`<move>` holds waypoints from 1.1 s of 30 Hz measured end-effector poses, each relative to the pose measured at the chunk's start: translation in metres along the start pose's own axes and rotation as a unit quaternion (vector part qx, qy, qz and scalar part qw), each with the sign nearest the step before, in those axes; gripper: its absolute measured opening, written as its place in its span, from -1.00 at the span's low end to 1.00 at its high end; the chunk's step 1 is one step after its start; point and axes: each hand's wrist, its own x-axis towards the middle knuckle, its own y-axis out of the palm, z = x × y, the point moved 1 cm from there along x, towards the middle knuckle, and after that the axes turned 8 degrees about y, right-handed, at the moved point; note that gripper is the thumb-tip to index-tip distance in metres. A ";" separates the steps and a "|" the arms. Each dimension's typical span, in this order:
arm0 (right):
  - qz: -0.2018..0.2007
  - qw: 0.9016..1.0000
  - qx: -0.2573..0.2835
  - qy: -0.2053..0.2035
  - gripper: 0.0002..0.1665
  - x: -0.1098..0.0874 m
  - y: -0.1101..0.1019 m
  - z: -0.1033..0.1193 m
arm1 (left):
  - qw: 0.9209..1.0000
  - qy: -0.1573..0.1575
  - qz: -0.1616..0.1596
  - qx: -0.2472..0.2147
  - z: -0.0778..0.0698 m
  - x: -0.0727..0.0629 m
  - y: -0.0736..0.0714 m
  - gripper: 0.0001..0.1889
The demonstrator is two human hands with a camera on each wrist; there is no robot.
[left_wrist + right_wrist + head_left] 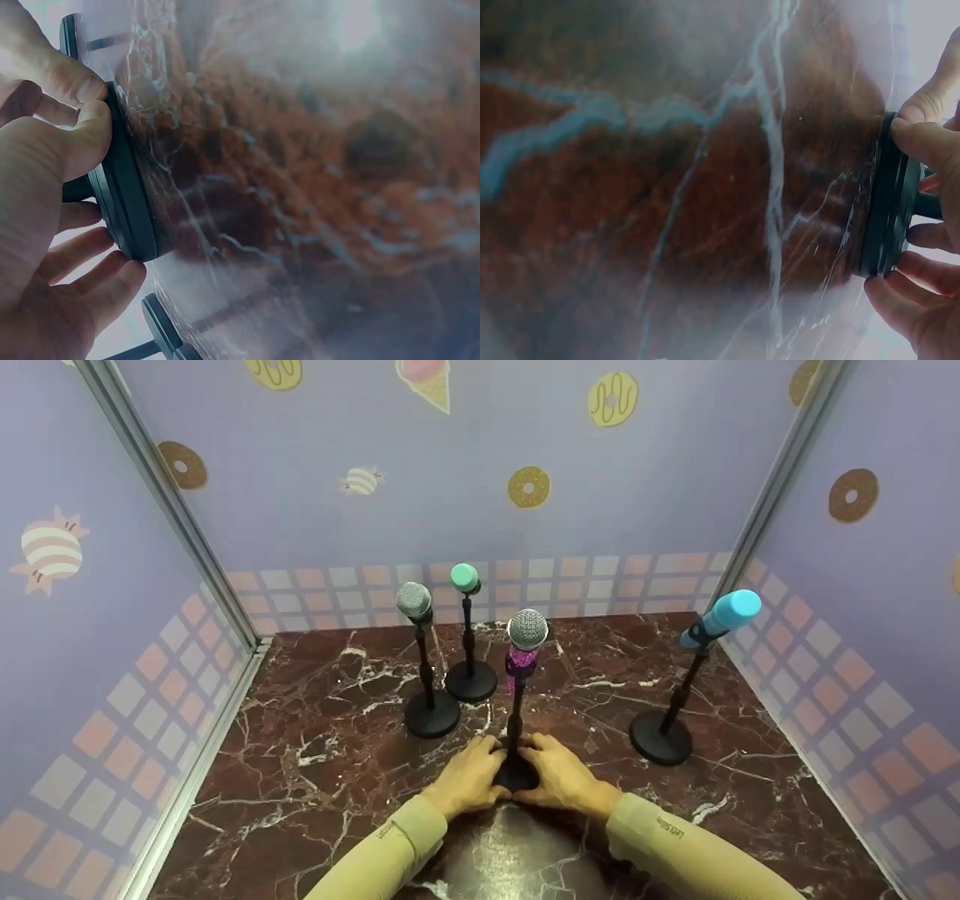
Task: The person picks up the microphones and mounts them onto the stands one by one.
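A black desk microphone stand (515, 727) stands upright near the table's front middle. It carries a microphone (527, 630) with a silver mesh head and a glittery purple body. From the left, my left hand (471, 778) grips the edge of the stand's round base. My right hand (564, 780) grips the same base from the right, and both thumbs meet at its near side. The left wrist view shows fingers curled on the rim of the base (129, 187). Seen from the right wrist, the base (889, 206) lies flat on the table between thumb and fingers.
Behind to the left are a stand with a silver-headed microphone (414, 601) and one with a mint-green top (465, 578). A stand with a bright blue microphone (724, 616) is at right. Patterned walls (450, 525) enclose the dark red marbled table (315, 780).
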 end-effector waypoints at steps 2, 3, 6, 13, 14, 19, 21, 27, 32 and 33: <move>-0.002 1.000 0.000 0.005 -0.23 0.000 0.000 -0.001 | 1.000 -0.003 0.000 0.003 -0.001 0.002 0.001 -0.38; -0.002 1.000 0.001 0.008 -0.24 0.001 0.000 -0.001 | 1.000 -0.003 -0.002 0.006 -0.001 0.003 0.001 -0.38; 0.003 1.000 0.003 0.016 -0.24 0.001 0.000 -0.006 | 1.000 -0.005 -0.005 0.013 -0.003 0.008 0.004 -0.39; 0.000 0.999 0.014 0.033 -0.19 0.003 -0.005 -0.022 | 1.000 -0.012 0.002 0.022 -0.006 0.030 0.008 -0.39; -0.001 0.999 0.015 0.036 -0.18 0.003 -0.006 -0.025 | 1.000 -0.013 0.005 0.021 -0.006 0.034 0.009 -0.38; 0.004 0.998 0.022 0.052 -0.16 0.005 -0.008 -0.037 | 1.000 -0.020 0.015 0.015 -0.006 0.050 0.012 -0.39; 0.010 0.998 0.028 0.060 -0.16 0.007 -0.009 -0.042 | 1.000 -0.018 0.011 0.011 -0.004 0.054 0.014 -0.39; 0.014 0.995 0.044 0.083 -0.16 0.011 -0.011 -0.056 | 1.000 -0.004 -0.018 -0.005 0.006 0.071 0.030 -0.39; 0.008 0.994 0.045 0.103 -0.13 0.016 -0.011 -0.068 | 0.999 -0.033 0.018 -0.013 0.003 0.088 0.023 -0.43; 0.010 0.993 0.047 0.106 -0.13 0.017 -0.010 -0.070 | 0.999 -0.042 0.027 -0.014 0.003 0.091 0.024 -0.43</move>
